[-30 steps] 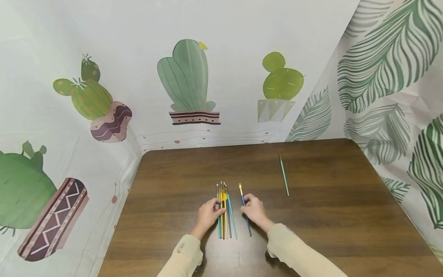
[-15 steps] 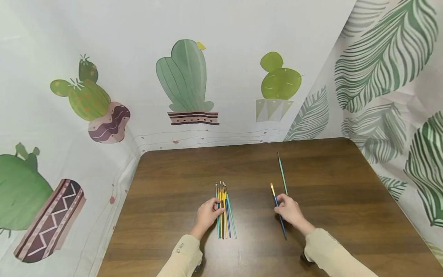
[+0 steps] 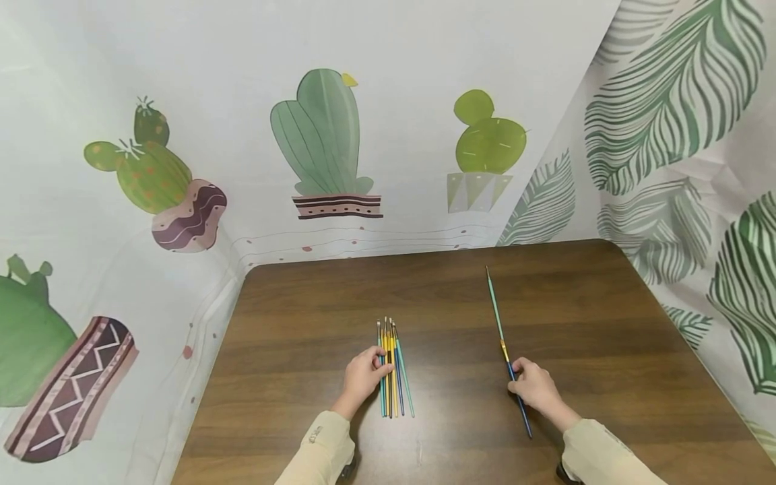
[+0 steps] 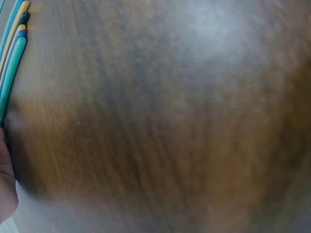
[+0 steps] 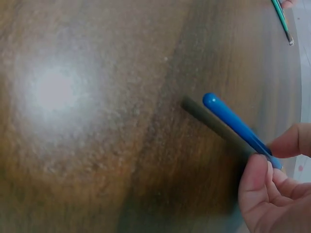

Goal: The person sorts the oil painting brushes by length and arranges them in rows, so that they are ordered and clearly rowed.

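In the head view my left hand holds a row of paintbrushes with teal, yellow, black and blue handles on the table, bristles pointing away. Their rounded handle ends show at the upper left of the left wrist view, beside the edge of the hand. My right hand pinches a blue paintbrush with a gold ferrule between thumb and fingers. Its bristle tip meets the near end of a thin green brush. The right wrist view shows the blue handle slanting over its shadow.
The brown wooden table has rounded far corners. A white cloth backdrop printed with potted cacti hangs behind it, and leaf-patterned cloth hangs on the right.
My right hand has carried the blue paintbrush rightward from near the row, then slightly toward me, to the near end of the green brush. My left hand stays on the row.
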The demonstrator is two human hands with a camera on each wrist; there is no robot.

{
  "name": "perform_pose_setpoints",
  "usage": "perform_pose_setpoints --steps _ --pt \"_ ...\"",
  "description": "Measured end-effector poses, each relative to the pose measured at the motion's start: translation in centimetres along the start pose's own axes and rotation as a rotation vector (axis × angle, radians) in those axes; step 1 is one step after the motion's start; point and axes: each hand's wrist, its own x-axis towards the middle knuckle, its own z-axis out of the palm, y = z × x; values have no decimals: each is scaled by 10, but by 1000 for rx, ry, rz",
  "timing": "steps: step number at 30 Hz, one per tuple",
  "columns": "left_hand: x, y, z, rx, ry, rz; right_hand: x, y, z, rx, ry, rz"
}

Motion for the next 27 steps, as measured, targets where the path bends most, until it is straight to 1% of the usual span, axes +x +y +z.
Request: perform_pose_setpoints --steps 8,15,18,22,27 --pt "0 0 0 5 1 4 -3 -1 1 -82 34 -23" --pt "-1 0 -1 8 -8 -9 -3 1 1 -103 44 -43" --pt "-1 1 -1 6 -7 -9 -4 2 0 -88 32 -29" --pt "-1 1 -2 -1 -3 -10 -6 3 -1 -28 10 -22" --pt "-1 1 -2 3 -12 -13 -9 2 -3 14 11 -26"
